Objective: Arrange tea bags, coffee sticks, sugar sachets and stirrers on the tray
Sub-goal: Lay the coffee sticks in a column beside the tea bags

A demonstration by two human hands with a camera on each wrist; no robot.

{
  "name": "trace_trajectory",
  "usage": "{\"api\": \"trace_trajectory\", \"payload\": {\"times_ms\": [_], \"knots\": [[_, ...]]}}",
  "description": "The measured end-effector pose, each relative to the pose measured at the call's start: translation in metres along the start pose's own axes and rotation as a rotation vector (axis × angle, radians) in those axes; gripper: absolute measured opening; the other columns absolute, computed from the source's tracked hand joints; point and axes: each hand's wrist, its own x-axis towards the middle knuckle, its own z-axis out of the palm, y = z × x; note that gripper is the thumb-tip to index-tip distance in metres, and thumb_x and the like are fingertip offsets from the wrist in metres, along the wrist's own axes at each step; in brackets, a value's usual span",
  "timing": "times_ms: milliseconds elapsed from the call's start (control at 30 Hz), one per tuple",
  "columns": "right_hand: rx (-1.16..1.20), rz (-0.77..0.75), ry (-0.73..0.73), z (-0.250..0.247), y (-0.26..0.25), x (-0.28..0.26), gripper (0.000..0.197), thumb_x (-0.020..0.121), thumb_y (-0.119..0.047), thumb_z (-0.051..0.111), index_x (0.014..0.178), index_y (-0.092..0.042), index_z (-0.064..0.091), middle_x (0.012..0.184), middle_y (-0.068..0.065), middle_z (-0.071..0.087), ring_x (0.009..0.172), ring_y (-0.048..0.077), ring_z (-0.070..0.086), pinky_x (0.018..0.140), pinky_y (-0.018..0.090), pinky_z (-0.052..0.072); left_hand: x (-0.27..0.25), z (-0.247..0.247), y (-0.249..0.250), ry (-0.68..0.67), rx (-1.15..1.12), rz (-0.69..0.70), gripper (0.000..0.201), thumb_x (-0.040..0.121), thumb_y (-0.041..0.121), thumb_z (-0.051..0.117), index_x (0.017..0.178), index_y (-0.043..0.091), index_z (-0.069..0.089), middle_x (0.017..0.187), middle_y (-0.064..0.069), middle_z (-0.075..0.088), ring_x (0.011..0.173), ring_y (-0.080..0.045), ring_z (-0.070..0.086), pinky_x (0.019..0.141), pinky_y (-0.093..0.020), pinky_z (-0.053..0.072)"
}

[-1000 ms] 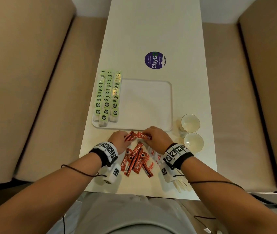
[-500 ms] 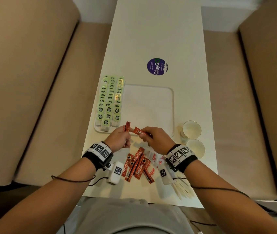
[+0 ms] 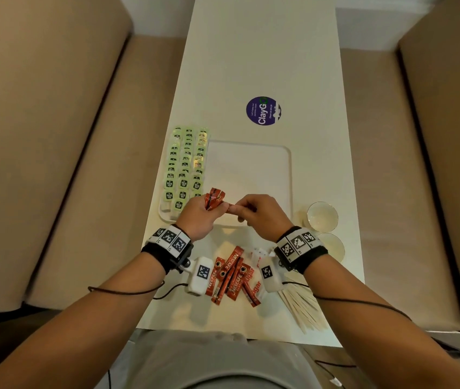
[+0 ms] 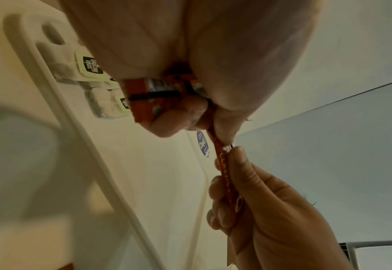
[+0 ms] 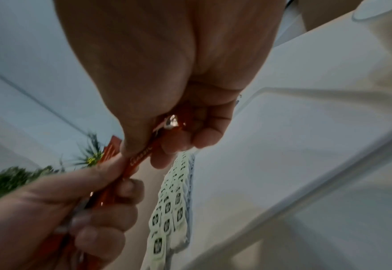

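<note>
Above the near edge of the white tray (image 3: 287,175), my left hand (image 3: 199,214) grips a small bunch of red coffee sticks (image 3: 214,198). My right hand (image 3: 254,210) pinches one red coffee stick (image 4: 225,171) whose other end sits in the left hand's bunch (image 4: 154,99). In the right wrist view that stick (image 5: 139,159) runs between both hands. Rows of green-tagged tea bags (image 3: 185,167) fill the tray's left side. More coffee sticks (image 3: 230,273), sugar sachets (image 3: 255,284) and wooden stirrers (image 3: 303,307) lie on the table near me.
Two paper cups (image 3: 322,216) (image 3: 332,247) stand right of the tray. A round purple sticker (image 3: 263,110) lies beyond it. Beige benches (image 3: 54,164) flank the narrow white table (image 3: 262,51) on both sides.
Both hands have risen from the loose pile on the table to the tray's near edge, carrying red coffee sticks. The right hand has brought its stick to the left hand's bunch.
</note>
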Motion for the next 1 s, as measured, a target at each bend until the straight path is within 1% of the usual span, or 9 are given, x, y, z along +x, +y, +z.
{"api": "trace_trajectory", "payload": {"times_ms": [67, 133, 233, 333, 400, 567, 800, 900, 1000], "knots": [[0.068, 0.021, 0.040, -0.003, 0.003, 0.003, 0.021, 0.091, -0.043, 0.071, 0.088, -0.023, 0.073, 0.078, -0.003, 0.072, 0.071, 0.016, 0.064, 0.068, 0.029, 0.054, 0.004, -0.004, -0.001, 0.050, -0.007, -0.011, 0.025, 0.093, 0.036, 0.067, 0.086, 0.012, 0.069, 0.056, 0.005, 0.047, 0.058, -0.020, 0.047, 0.065, -0.039, 0.047], [0.131, 0.049, 0.074, -0.005, 0.008, 0.005, 0.013, 0.092, -0.034, 0.073, 0.091, -0.021, 0.074, 0.077, -0.002, 0.072, 0.067, 0.012, 0.062, 0.068, 0.030, 0.053, 0.005, -0.010, 0.003, 0.078, -0.051, -0.028, 0.018, 0.094, 0.034, 0.067, 0.083, 0.020, 0.069, 0.060, 0.004, 0.050, 0.057, -0.019, 0.047, 0.064, -0.037, 0.046], [0.221, 0.093, 0.092, -0.006, 0.012, 0.010, 0.009, 0.093, -0.021, 0.073, 0.098, -0.014, 0.075, 0.077, -0.003, 0.071, 0.065, 0.003, 0.060, 0.069, 0.024, 0.051, 0.007, -0.016, 0.008, 0.069, -0.080, -0.017, 0.017, 0.095, 0.029, 0.066, 0.083, 0.018, 0.070, 0.067, -0.002, 0.057, 0.050, -0.015, 0.045, 0.059, -0.033, 0.046], [0.323, 0.118, 0.105, -0.007, 0.008, 0.015, 0.011, 0.094, -0.012, 0.069, 0.104, -0.010, 0.074, 0.083, 0.002, 0.074, 0.070, 0.006, 0.064, 0.073, 0.023, 0.056, 0.010, -0.021, 0.011, 0.109, -0.084, -0.011, 0.018, 0.096, 0.026, 0.065, 0.081, 0.017, 0.069, 0.058, 0.007, 0.053, 0.048, -0.013, 0.046, 0.050, -0.024, 0.044], [0.374, 0.130, 0.129, -0.007, 0.004, 0.017, 0.013, 0.095, -0.011, 0.068, 0.105, -0.006, 0.074, 0.087, 0.005, 0.076, 0.073, 0.009, 0.066, 0.076, 0.024, 0.058, 0.015, -0.026, 0.009, 0.121, -0.101, -0.008, 0.018, 0.096, 0.025, 0.064, 0.080, 0.018, 0.067, 0.062, 0.003, 0.056, 0.048, -0.013, 0.047, 0.047, -0.020, 0.042], [0.474, 0.172, 0.151, -0.009, -0.001, 0.024, 0.012, 0.097, -0.014, 0.066, 0.102, -0.006, 0.074, 0.090, 0.005, 0.075, 0.079, 0.012, 0.068, 0.079, 0.029, 0.059, 0.026, -0.038, 0.006, 0.112, -0.171, -0.001, 0.008, 0.095, 0.021, 0.067, 0.087, 0.020, 0.067, 0.084, -0.010, 0.066, 0.047, -0.009, 0.047, 0.056, -0.029, 0.048], [0.546, 0.186, 0.133, -0.008, -0.005, 0.039, 0.015, 0.097, -0.016, 0.067, 0.105, -0.005, 0.073, 0.089, 0.002, 0.074, 0.079, 0.013, 0.068, 0.076, 0.027, 0.058, 0.044, -0.044, 0.007, 0.093, -0.206, -0.019, 0.007, 0.096, 0.020, 0.066, 0.089, 0.020, 0.068, 0.084, -0.004, 0.068, 0.048, -0.009, 0.048, 0.056, -0.029, 0.049], [0.525, 0.203, 0.146, -0.009, -0.002, 0.052, 0.015, 0.097, -0.015, 0.066, 0.106, -0.004, 0.073, 0.088, 0.003, 0.074, 0.077, 0.013, 0.067, 0.075, 0.028, 0.057, 0.055, -0.044, 0.006, 0.079, -0.213, -0.043, 0.008, 0.096, 0.022, 0.066, 0.091, 0.017, 0.069, 0.084, -0.010, 0.064, 0.051, -0.013, 0.046, 0.054, -0.029, 0.047], [0.514, 0.220, 0.151, -0.013, 0.004, 0.068, 0.013, 0.097, -0.015, 0.066, 0.103, -0.007, 0.073, 0.087, 0.003, 0.074, 0.075, 0.013, 0.065, 0.074, 0.030, 0.057, 0.066, -0.047, 0.008, 0.081, -0.176, -0.073, 0.010, 0.097, 0.028, 0.064, 0.094, 0.020, 0.068, 0.084, -0.009, 0.061, 0.052, -0.013, 0.048, 0.052, -0.025, 0.047]]}}
